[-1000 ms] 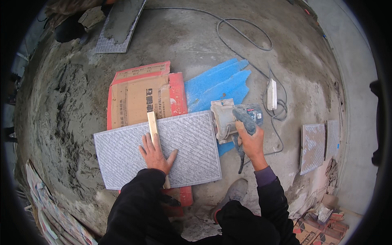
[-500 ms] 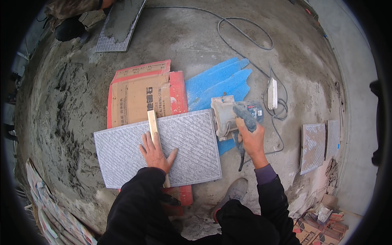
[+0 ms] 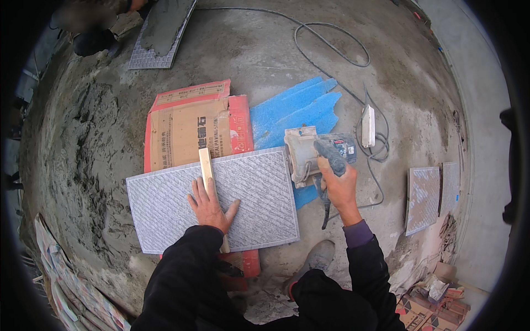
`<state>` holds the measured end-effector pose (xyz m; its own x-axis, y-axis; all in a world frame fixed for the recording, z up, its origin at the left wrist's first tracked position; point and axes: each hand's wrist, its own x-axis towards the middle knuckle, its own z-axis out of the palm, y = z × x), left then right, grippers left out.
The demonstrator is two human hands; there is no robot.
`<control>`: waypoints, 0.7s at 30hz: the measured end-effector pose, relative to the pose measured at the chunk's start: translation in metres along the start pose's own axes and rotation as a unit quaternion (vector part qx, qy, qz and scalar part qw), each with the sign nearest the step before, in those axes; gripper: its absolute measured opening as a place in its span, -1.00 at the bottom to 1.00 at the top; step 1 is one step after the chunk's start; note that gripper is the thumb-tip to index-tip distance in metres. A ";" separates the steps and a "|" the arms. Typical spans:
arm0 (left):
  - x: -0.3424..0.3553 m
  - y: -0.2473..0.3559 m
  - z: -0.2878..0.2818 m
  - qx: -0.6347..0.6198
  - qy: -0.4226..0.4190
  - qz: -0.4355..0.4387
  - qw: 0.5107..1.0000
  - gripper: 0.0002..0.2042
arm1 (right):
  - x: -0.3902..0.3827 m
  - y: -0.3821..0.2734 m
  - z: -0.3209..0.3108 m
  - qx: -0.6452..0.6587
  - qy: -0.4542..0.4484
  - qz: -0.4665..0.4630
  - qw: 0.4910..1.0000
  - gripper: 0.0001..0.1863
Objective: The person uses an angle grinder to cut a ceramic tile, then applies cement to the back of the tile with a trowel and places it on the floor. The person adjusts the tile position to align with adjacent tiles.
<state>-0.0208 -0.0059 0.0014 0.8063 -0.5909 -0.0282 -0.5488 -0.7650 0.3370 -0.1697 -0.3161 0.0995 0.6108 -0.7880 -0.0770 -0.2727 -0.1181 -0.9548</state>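
A: Where's the grey rectangular ridged stone tile (image 3: 165, 207)?
B: Across the flattened brown-and-red cardboard carton (image 3: 185, 132). The left hand (image 3: 211, 209) lies spread flat over it and the pale wooden strip (image 3: 205, 161).
A: Handling?
B: Probably heavy, stiff, brittle; hold both long edges. Right of the carton, the right hand (image 3: 338, 185) is wrapped round the dusty grey power cutter (image 3: 305, 157)'s handle.

**Grey slab (image 3: 253, 198), wood strip (image 3: 205, 162) and dusty power tool (image 3: 305, 156)**

So the slab's flat on some cardboard (image 3: 185, 132), streaky face up, thin border all round, hanging over the cardboard's left and right edges. The strip's pale and slim, lying across the slab's middle, poking past its far edge. The tool's half pale, half dark, right by the slab's right edge, toward the far corner. Can't tell if they touch.
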 end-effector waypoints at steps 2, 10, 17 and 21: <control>0.000 0.000 0.000 -0.001 -0.003 -0.002 1.000 0.06 | 0.000 0.000 0.000 -0.012 0.003 0.008 1.000 -0.70; 0.000 0.000 0.001 -0.001 -0.003 -0.005 1.000 0.06 | 0.000 -0.001 0.000 -0.001 -0.002 0.019 1.000 -0.70; 0.001 0.000 -0.001 -0.002 -0.008 -0.007 1.000 0.06 | 0.003 0.005 0.003 -0.007 0.000 0.014 1.000 -0.72; 0.001 0.000 -0.001 -0.001 -0.007 -0.007 1.000 0.06 | 0.000 0.001 0.002 0.003 -0.003 -0.006 1.000 -0.72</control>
<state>-0.0203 -0.0064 0.0022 0.8104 -0.5841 -0.0461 -0.5374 -0.7723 0.3386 -0.1681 -0.3148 0.0982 0.6186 -0.7828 -0.0679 -0.2606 -0.1228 -0.9576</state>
